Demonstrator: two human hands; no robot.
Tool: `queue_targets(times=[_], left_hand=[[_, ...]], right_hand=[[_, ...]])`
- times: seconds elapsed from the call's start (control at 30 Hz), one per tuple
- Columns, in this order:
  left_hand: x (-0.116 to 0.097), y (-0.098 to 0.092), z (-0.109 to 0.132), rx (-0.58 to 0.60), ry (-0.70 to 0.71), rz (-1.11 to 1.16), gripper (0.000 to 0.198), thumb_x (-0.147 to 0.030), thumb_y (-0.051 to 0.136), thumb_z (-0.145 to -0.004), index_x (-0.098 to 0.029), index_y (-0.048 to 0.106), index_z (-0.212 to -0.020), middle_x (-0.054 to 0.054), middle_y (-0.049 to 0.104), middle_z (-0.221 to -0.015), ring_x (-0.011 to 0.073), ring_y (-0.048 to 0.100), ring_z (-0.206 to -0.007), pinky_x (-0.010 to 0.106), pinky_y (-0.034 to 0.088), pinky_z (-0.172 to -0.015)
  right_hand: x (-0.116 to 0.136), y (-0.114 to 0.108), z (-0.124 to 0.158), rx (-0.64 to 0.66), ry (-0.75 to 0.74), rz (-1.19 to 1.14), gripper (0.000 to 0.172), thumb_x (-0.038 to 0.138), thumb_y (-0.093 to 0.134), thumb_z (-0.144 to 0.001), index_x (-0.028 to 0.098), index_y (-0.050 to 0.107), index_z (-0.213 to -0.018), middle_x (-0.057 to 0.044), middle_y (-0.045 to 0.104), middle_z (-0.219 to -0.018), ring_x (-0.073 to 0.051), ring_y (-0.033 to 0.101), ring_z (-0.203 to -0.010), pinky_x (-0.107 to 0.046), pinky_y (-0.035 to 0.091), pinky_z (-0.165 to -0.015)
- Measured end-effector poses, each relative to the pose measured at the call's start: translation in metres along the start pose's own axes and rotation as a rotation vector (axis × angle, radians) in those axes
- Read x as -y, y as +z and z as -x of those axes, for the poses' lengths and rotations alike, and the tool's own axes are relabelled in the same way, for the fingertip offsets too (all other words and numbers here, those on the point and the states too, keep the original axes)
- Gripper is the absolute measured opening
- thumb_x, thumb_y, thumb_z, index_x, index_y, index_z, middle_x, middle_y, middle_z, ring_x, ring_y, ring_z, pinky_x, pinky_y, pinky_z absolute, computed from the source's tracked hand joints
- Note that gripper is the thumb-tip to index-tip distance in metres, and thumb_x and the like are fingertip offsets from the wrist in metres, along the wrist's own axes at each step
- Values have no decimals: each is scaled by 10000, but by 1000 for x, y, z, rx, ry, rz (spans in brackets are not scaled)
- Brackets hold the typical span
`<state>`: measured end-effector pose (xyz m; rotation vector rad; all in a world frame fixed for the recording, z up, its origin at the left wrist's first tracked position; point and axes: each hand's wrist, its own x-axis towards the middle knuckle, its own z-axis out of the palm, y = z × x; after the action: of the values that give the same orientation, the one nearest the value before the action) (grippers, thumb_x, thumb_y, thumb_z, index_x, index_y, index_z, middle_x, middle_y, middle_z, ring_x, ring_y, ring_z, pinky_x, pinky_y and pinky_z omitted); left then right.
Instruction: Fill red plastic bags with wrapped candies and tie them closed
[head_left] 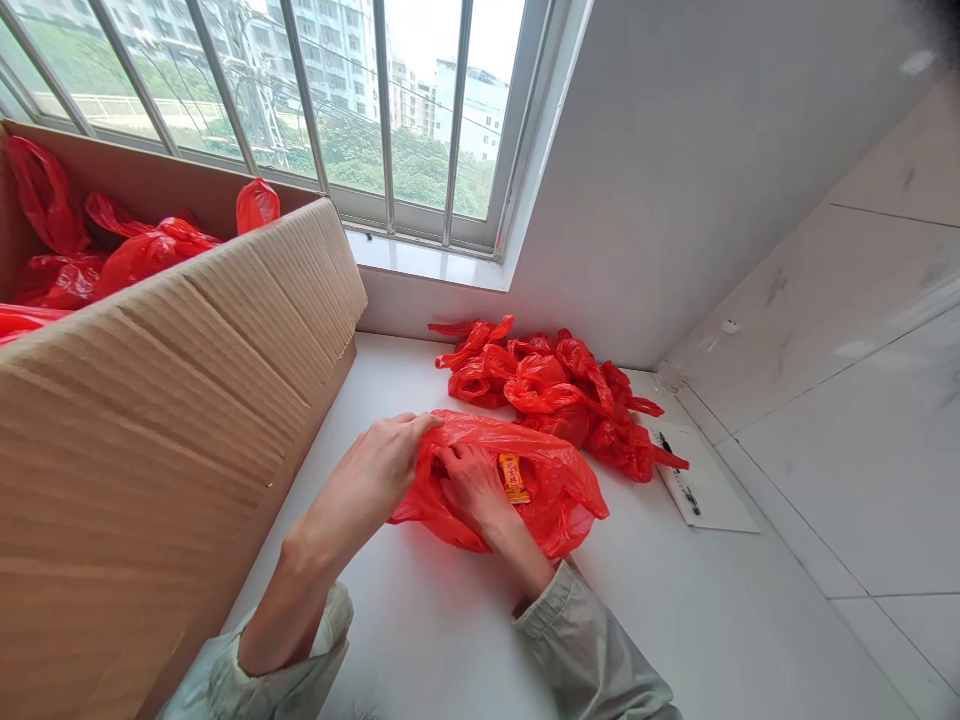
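A red plastic bag (559, 490) lies on the white surface in front of me, with a small yellow packet (513, 477) showing inside it. My left hand (379, 465) pinches the bag's upper left edge with closed fingers. My right hand (469, 488) rests at the bag's opening, fingers curled into the plastic next to the packet. Behind the bag sits a heap of several tied red bags (555, 390).
A big open cardboard box (187, 400) fills the left side and holds more red bags (112, 250). A white sheet with a black pen (701, 490) lies at the right. Barred window (337, 110) behind; tiled wall (847, 380) at right.
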<state>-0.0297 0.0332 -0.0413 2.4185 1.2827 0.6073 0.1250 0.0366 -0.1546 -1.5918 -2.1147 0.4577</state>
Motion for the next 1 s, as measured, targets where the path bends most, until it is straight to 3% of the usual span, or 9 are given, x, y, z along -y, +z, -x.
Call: queue_targets(times=[0.13,0.27,0.37,0.43,0.53,0.6,0.67,0.8,1.0], left_hand=[[-4,-4,2,-11,-21,9,282,-121,363,-865,-207,632,-875,21,650,-847,155,600,-708,261,463,-639],[-3,-3,2,9,-72,1,308,-132,357,-893,-208,648,-960,43,649,-903,174,615,-746,289,491,-670],[-1,4,0,-42,-43,-65,303,-137,390,-899,-187,647,-1051,110,623,-1097,246,602,-975,344,513,-758],[-5,7,-1,-120,26,-115,296,-142,411,-910,-176,646,-1086,145,559,-1239,304,495,-1185,395,499,-865],[-20,4,0,-230,130,-108,263,-191,411,-959,-192,661,-1039,125,532,-1286,309,376,-1301,397,463,-941],[-33,0,3,-261,174,-41,204,-269,466,-971,-202,658,-994,82,605,-1154,256,483,-1180,332,473,-880],[-43,-2,7,-214,173,50,167,-358,584,-926,-219,640,-1000,21,649,-1025,183,578,-955,275,471,-780],[-51,4,9,-53,80,190,207,-397,706,-835,-244,627,-950,-59,669,-870,116,570,-698,243,422,-637],[-52,8,4,-2,-3,397,123,-295,625,-879,-220,620,-782,-77,628,-667,91,526,-589,216,376,-553]], right_hand=[[-7,-18,0,-4,12,-151,289,95,465,-839,207,650,-1030,-71,686,-1029,-228,612,-935,-350,455,-859],[-17,-43,1,-47,107,-320,258,217,387,-932,171,640,-956,-98,691,-1043,-245,616,-1002,-378,454,-898],[-19,-67,8,1,123,-448,232,282,428,-939,184,636,-908,-53,700,-963,-209,643,-911,-324,490,-819],[-16,-85,14,66,82,-589,186,289,491,-920,194,630,-843,-9,680,-865,-168,632,-802,-268,491,-726],[-7,-110,26,126,23,-863,153,292,576,-894,187,643,-804,13,629,-779,-133,593,-723,-240,469,-677],[-1,-122,33,112,27,-979,134,299,619,-878,186,678,-839,8,635,-797,-130,601,-734,-243,482,-698],[3,-129,38,61,65,-1041,134,318,657,-860,192,699,-870,3,657,-814,-129,620,-728,-248,504,-703],[10,-135,44,-38,113,-1089,126,324,703,-831,198,688,-821,9,680,-768,-123,632,-673,-252,530,-674],[15,-142,50,-62,53,-1039,111,311,723,-815,218,705,-874,2,693,-841,-136,644,-789,-241,522,-708]])
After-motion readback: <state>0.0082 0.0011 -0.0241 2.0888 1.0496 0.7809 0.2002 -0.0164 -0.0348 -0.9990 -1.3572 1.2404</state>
